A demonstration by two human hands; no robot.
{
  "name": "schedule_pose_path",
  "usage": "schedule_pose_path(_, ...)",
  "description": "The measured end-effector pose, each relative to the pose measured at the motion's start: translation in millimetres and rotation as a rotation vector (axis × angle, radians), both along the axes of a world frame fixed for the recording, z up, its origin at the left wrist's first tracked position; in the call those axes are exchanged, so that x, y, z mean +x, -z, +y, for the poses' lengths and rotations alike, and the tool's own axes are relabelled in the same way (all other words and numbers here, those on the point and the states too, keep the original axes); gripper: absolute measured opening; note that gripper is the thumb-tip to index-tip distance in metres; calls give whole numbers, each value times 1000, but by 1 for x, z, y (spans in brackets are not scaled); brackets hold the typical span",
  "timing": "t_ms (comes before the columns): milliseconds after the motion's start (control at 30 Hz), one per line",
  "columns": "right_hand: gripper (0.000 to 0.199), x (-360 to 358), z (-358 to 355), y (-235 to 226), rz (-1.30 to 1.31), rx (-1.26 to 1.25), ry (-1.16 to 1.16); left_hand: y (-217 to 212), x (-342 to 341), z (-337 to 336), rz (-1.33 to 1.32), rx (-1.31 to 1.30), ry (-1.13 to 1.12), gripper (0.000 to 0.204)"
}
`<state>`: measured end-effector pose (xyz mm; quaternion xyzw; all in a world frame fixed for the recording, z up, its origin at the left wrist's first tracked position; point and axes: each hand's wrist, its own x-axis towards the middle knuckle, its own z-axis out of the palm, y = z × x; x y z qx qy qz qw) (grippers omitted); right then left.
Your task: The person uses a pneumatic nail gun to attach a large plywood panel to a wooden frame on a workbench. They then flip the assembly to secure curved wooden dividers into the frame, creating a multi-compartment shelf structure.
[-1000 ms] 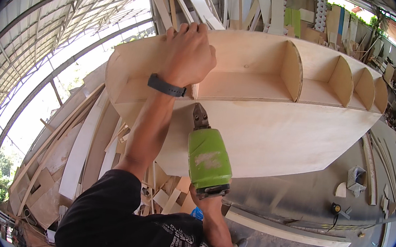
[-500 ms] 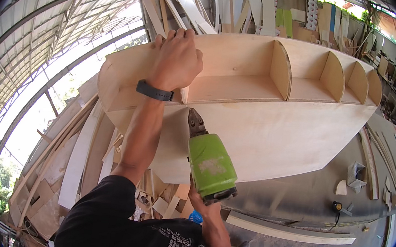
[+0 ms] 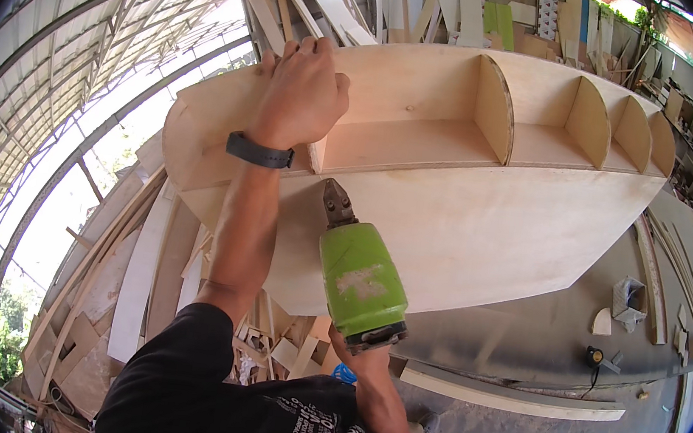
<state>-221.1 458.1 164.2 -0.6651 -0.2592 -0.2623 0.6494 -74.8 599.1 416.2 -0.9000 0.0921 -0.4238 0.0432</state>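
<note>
A pale plywood unit (image 3: pixel 491 224) with a row of open compartments split by curved dividers fills the middle. My left hand (image 3: pixel 300 96), wearing a dark wristband, is closed over the unit's far top edge. It covers most of one divider (image 3: pixel 316 157), whose front end shows below the wrist. In my right hand (image 3: pixel 361 355) is a green nail gun (image 3: pixel 363 277), its dark nose pointing at the panel just below that divider. Whether the nose touches the wood I cannot tell. The gun's body hides its grip and most of my right fingers.
Beneath the unit is a dark-topped work table (image 3: pixel 512 338) with a tape measure (image 3: pixel 594 357), a small clear container (image 3: pixel 629 302) and offcuts. Wood strips and boards (image 3: pixel 139 270) pile up at left. More panels (image 3: pixel 455 11) lean along the back.
The whole view has shifted slightly, moving the unit, my hands and the nail gun a little up and left in the picture. Both hands keep their hold.
</note>
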Motion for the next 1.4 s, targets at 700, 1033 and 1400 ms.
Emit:
schedule_pose_path(700, 26, 12, -48, -19, 204, 219, 244, -11, -12, -6, 93, -220, 195, 52)
schedule_pose_path(1033, 15, 6, -48, -29, 174, 186, 246, -16, -17, -7, 187, -188, 100, 58)
schedule_pose_path(1400, 18, 11, -52, -19, 192, 222, 262, -12, -12, -5, 121, -182, 120, 53)
